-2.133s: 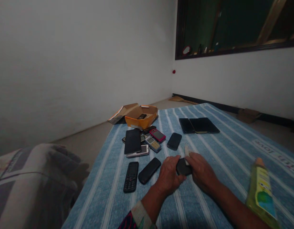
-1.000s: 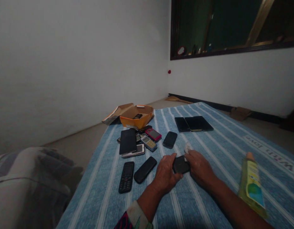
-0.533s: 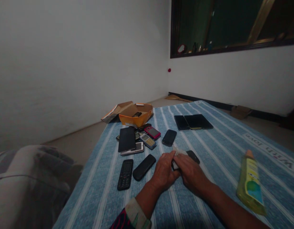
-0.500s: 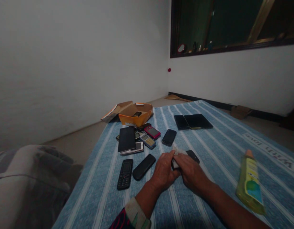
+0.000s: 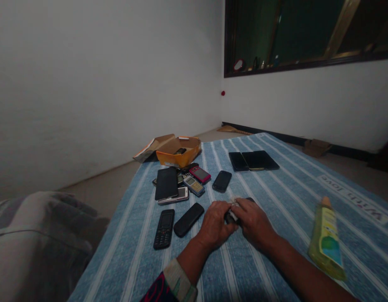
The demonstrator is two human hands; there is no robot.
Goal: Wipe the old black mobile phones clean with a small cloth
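Observation:
My left hand (image 5: 215, 223) is closed around the left side of a small dark phone (image 5: 229, 218), mostly hidden between my hands. Pressed against that phone is a crumpled whitish tissue (image 5: 234, 204), pinched in the fingers of my right hand (image 5: 254, 220). Just beyond my right knuckles, the edge of another dark phone (image 5: 249, 199) shows on the cloth. Left of my left hand lie a black phone face down (image 5: 189, 219) and a black keypad phone (image 5: 164, 229). A dark touchscreen phone (image 5: 222, 181) rests farther ahead.
Several phones, including a pink one (image 5: 200, 174) and a blue-grey one (image 5: 194, 185), are piled before an open orange box (image 5: 178, 158). Dark flat devices (image 5: 254, 160) lie side by side at the back. A yellow bottle (image 5: 327, 245) lies right on the striped blue cloth (image 5: 285, 201).
My right hand has shifted slightly up over the phone, with the tissue bunched smaller. My left hand stays nearly in place. The whole view has moved slightly.

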